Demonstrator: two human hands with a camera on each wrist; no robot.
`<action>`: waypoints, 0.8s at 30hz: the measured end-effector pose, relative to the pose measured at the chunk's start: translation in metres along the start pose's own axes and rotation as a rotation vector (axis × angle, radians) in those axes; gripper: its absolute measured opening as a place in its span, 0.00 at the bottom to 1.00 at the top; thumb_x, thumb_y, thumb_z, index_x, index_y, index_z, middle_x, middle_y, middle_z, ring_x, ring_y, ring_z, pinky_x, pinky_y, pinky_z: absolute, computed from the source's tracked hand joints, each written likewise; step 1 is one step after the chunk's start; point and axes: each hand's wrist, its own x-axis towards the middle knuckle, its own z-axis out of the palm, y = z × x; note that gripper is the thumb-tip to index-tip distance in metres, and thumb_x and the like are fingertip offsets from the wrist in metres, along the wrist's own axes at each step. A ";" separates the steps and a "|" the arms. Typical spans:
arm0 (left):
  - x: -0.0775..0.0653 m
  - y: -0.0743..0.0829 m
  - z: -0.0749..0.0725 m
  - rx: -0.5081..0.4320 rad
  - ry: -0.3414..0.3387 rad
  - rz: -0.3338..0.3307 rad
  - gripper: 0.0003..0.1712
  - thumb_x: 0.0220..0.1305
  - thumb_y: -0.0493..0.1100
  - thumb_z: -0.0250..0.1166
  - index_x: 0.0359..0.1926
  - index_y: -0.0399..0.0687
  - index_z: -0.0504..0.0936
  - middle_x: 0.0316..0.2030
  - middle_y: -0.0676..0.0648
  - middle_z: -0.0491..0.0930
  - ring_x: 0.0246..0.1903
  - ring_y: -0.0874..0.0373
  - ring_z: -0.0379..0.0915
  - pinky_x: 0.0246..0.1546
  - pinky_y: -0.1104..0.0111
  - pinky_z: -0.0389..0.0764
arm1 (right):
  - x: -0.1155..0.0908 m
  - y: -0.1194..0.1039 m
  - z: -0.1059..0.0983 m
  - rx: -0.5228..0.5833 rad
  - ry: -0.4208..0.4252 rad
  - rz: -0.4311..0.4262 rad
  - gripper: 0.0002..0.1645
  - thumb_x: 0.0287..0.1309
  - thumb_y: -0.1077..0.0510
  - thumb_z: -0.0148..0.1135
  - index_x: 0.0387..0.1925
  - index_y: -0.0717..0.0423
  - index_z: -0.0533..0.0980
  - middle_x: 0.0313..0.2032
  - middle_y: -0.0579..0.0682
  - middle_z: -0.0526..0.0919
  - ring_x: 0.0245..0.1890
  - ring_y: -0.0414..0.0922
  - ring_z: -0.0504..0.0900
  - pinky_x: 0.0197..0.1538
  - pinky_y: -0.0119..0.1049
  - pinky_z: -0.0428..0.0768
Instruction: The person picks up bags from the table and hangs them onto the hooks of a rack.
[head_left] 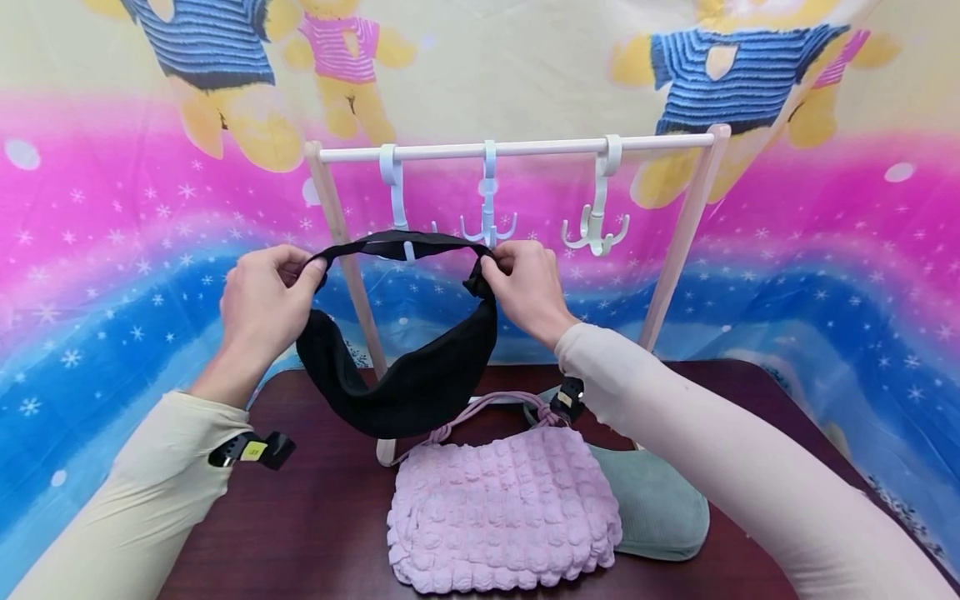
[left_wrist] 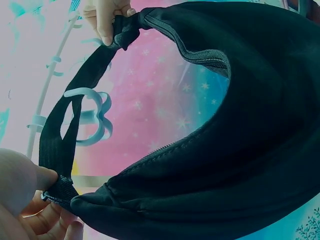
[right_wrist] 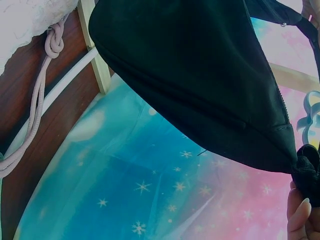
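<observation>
Pinching the bag [head_left: 420,392] by both strap [left_wrist: 92,70] ends in left hand [head_left: 264,302] and right hand [head_left: 529,287], toward the desk's [head_left: 300,508] far edge. Looks light, soft, floppy; best held at those ends.

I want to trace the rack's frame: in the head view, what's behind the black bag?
Behind the black bag, the rack's left leg and patterned backdrop show through its opening; the leg's foot shows below. The bag's body hides the stretch between.
</observation>
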 end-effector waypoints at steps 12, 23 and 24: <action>-0.001 0.000 0.002 0.009 -0.009 0.001 0.19 0.73 0.54 0.59 0.47 0.46 0.88 0.39 0.38 0.88 0.40 0.49 0.79 0.38 0.57 0.69 | -0.001 0.003 0.002 0.001 -0.020 0.029 0.16 0.70 0.56 0.60 0.50 0.62 0.84 0.43 0.58 0.90 0.42 0.48 0.90 0.48 0.41 0.86; -0.003 -0.001 0.004 0.019 -0.018 0.002 0.18 0.74 0.53 0.59 0.47 0.46 0.87 0.39 0.38 0.88 0.40 0.48 0.78 0.38 0.56 0.70 | -0.002 0.005 0.003 0.002 -0.033 0.043 0.14 0.70 0.56 0.60 0.47 0.61 0.85 0.40 0.56 0.91 0.39 0.47 0.90 0.45 0.40 0.86; -0.003 -0.001 0.004 0.019 -0.020 0.002 0.18 0.74 0.53 0.59 0.47 0.46 0.87 0.39 0.38 0.88 0.40 0.48 0.78 0.38 0.56 0.70 | -0.003 0.006 0.003 0.002 -0.035 0.047 0.14 0.70 0.56 0.60 0.47 0.61 0.85 0.40 0.56 0.91 0.39 0.46 0.90 0.45 0.40 0.86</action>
